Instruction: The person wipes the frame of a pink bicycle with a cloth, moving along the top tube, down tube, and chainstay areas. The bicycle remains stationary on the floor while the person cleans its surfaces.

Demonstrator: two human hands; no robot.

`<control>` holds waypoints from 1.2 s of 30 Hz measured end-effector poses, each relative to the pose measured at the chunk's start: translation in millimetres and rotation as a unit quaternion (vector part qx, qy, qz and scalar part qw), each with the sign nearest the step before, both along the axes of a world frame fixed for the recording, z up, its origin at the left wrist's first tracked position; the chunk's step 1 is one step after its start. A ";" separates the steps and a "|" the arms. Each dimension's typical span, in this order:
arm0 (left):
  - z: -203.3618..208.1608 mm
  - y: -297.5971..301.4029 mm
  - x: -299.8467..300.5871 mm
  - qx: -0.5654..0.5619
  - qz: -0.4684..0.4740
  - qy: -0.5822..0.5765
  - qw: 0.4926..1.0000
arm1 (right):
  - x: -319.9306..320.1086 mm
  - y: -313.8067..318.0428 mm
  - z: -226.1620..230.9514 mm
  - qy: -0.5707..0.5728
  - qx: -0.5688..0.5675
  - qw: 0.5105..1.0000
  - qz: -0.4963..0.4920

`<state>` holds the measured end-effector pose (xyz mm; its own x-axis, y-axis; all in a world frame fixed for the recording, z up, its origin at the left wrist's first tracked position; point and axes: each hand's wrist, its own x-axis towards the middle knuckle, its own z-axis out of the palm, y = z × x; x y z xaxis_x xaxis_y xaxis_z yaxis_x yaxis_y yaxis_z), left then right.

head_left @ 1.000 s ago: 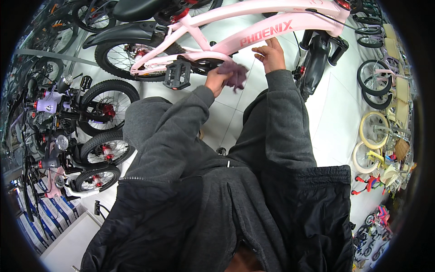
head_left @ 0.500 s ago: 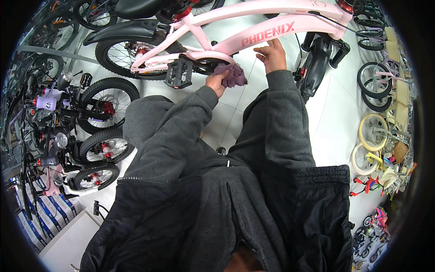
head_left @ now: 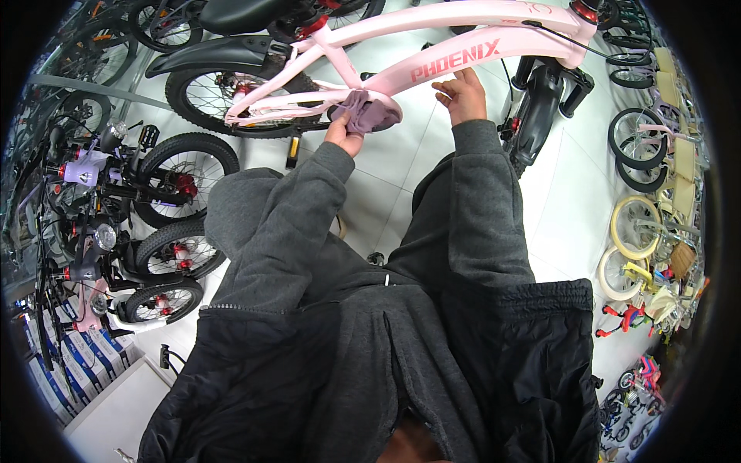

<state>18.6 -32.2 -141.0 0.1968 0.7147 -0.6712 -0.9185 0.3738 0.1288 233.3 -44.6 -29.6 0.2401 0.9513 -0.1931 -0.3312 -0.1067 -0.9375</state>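
Note:
A crumpled purple cloth is gripped in my left hand, its fingers closed on it. The cloth lies against the crank area of a pink bicycle frame and covers part of it. Just under the thick lower tube is my right hand, holding nothing, with the fingers loosely bent and apart. Whether its fingertips touch the tube I cannot tell. Left of the cloth, a pedal with a yellow reflector shows edge-on. The bicycle's rear wheel stands farther left.
Black front fork and fender stand to the right of my right hand. Several small bicycles with black tyres crowd the left side. Wheels and small bikes line the right. A white cabinet is at the lower left, beside stacked boxes.
My left hand has moved left with the cloth, which now lies against the crank area. The pedal has turned from flat to edge-on. My right hand is almost still.

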 end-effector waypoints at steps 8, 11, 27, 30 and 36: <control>-17.2 8.1 -11.4 0.000 0.040 0.069 0.997 | -0.8 -2.4 1.6 0.004 0.003 1.000 0.001; -13.7 8.1 -11.0 -0.003 0.023 0.136 0.990 | -0.3 -3.0 2.5 -0.001 0.002 1.000 0.006; 24.5 9.5 -14.4 0.330 -0.074 0.794 0.505 | 2.5 -2.8 2.4 -0.010 -0.005 1.000 0.023; 23.3 0.1 1.6 0.416 -0.060 0.798 0.431 | 1.6 -3.1 2.8 -0.015 -0.002 1.000 0.018; 26.3 -11.0 25.7 0.550 -0.157 0.790 0.222 | 0.4 -2.7 2.7 -0.017 -0.003 1.000 0.014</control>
<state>44.3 -43.3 -114.7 0.4921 0.7351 0.4664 0.6468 -0.6673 0.3693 233.8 -47.2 -26.9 0.2196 0.9566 -0.1917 -0.2956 -0.1220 -0.9475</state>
